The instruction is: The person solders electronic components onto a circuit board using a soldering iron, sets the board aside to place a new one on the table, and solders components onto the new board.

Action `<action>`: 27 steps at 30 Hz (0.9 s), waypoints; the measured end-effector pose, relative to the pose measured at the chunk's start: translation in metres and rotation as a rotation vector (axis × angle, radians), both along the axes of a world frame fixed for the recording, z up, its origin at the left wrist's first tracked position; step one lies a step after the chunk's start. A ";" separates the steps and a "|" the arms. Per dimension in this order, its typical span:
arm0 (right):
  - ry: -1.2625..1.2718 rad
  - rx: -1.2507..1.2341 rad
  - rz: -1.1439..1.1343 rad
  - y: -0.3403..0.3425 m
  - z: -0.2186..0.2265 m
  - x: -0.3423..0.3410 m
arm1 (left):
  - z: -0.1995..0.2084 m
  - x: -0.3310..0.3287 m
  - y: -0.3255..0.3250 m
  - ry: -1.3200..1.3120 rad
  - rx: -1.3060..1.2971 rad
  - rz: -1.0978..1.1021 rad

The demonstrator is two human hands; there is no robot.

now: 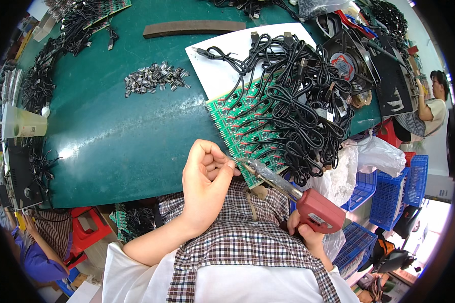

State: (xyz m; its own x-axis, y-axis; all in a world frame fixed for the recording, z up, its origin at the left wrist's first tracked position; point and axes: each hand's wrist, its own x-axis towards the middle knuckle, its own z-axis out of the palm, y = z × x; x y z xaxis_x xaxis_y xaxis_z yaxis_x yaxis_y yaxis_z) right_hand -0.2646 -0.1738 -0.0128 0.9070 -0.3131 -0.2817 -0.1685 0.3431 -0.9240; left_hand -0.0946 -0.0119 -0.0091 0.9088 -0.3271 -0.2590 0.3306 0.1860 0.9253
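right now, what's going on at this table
The person's right hand grips a red soldering gun with a long metal barrel, its tip near the edge of a green circuit panel. The left hand, thumb and fingers curled, is at that edge; whether it holds anything is unclear. Coiled black cables cover part of the panel, and small black-and-silver connectors lie heaped on the green tabletop.

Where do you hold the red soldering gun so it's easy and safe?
Best, I think, by its red rear body, coming from the person's side, where the right hand holds it. That end is thick and nearer the person; the slim metal barrel points forward and left toward the green circuit boards and might be hot.
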 end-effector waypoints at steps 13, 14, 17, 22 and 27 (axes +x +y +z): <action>0.109 -0.053 0.036 -0.012 -0.002 -0.019 | -0.001 0.000 -0.001 -0.023 0.018 0.006; 0.163 -0.217 0.080 -0.016 -0.010 -0.027 | 0.000 -0.001 -0.001 -0.024 0.018 0.007; 0.173 -0.261 0.071 -0.014 -0.011 -0.025 | 0.000 -0.001 -0.002 -0.025 0.030 0.007; 0.140 -0.107 -0.007 -0.012 -0.009 -0.023 | 0.000 -0.001 -0.002 -0.039 0.038 0.005; 0.110 -0.104 0.126 -0.020 -0.009 -0.024 | 0.005 0.005 0.008 -0.097 0.144 -0.005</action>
